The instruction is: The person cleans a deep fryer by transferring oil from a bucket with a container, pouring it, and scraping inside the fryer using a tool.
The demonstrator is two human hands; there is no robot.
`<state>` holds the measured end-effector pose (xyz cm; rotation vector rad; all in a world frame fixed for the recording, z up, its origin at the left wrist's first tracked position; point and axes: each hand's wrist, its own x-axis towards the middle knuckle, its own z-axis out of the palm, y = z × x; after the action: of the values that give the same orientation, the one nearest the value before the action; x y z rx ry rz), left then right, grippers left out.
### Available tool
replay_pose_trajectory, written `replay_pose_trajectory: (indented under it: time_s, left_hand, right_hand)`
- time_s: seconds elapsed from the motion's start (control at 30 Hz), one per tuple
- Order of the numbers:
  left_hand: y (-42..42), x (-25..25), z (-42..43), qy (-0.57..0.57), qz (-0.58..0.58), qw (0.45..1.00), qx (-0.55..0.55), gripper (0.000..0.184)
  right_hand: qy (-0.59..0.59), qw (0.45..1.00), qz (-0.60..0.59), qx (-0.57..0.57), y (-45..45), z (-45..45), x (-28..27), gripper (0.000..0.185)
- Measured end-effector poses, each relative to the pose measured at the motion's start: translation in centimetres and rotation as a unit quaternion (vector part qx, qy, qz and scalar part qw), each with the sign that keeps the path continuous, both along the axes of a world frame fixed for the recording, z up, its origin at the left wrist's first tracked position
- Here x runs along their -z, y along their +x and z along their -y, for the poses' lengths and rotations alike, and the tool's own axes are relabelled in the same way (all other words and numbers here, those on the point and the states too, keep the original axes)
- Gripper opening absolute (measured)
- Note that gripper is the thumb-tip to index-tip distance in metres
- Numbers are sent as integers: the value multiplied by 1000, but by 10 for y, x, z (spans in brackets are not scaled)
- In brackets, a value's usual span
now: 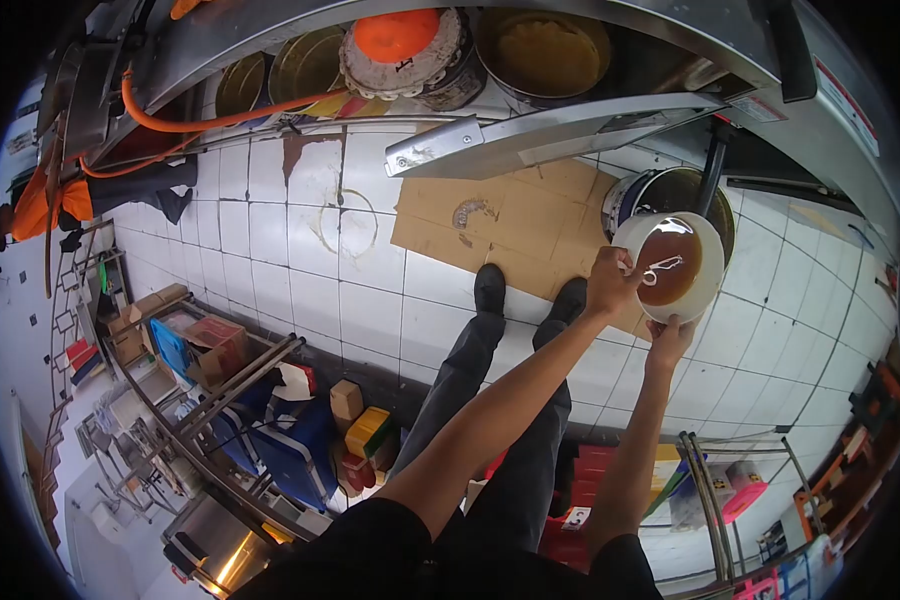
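Bowl: held in both hands, low and to the person's right, seen overlapping the near rim of a bucket. Whether it is over the bucket or just short of it cannot be told. Brown liquid is carried in it; a white looped shape on the surface may be glare or a utensil, unclear.

Left hand: fingers closed at the rim, left side. Right hand: fingers set against the near wall, apparently as support.

Main risk judged to be spillage. Liquid could be slopped over the rim by a sudden tilt, or by one hand slipping if the wall is greasy. The bowl could also be knocked by the black pipe standing just beyond it.

Farther out: shoes planted by the cardboard; footing could be lost if the sheet slid on the tiles. The metal panel juts out ahead and could be bumped by a forward lean.
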<state>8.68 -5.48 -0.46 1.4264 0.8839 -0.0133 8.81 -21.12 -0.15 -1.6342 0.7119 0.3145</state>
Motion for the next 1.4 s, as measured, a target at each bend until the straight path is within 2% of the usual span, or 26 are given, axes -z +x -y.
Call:
replay_pose_trajectory:
  time_s: [0.13,0.23,0.33,0.4,0.5,0.6,0.77,0.9,1.03,1.1,1.17,1.2,1.3,1.4]
  left_hand:
    - [-2,4,1,12,-6,1000,8,21]
    - [-3,10,3,70,11,997,24,20]
    - [-1,8,2,54,18,998,18,20]
    - [-1,5,1,18,-19,1000,13,19]
    - [-4,0,-1,-7,-6,1000,-13,20]
    - [-12,-4,-3,-28,-9,999,-32,18]
    - [-22,-13,-8,-81,-52,993,-69,18]
    - [-35,-18,-16,-128,-55,985,-104,18]
    - [-60,-10,-26,-107,-46,989,-93,16]
    - [-76,-4,-27,-151,-14,972,-180,12]
    - [-86,-23,-43,-179,-11,962,-205,10]
    - [-94,-31,-50,-208,-12,950,-232,8]
    - [-130,-22,-73,-231,-9,935,-269,8]
    - [-157,-33,-105,-248,1,917,-314,6]
  right_hand:
    - [0,1000,6,-14,0,2,-2,18]
    - [7,1000,14,-25,0,1,-4,20]
    - [14,999,25,-28,-1,1,-5,20]
    - [17,999,31,-29,-2,-2,-7,19]
    - [-18,997,61,-36,0,1,-8,15]
    - [-55,992,81,-81,5,7,-8,24]
    - [-51,979,76,-182,16,4,-26,18]
    - [-37,977,103,-181,17,-15,-37,6]
    - [-12,966,107,-236,12,-26,-36,5]
    - [-5,958,127,-256,4,-33,-34,6]
    - [28,958,113,-262,-5,-49,-38,7]
    - [14,945,129,-300,-9,-54,-37,6]
    - [33,934,108,-338,-26,-83,-37,7]
    - [30,922,112,-370,-45,-119,-29,7]
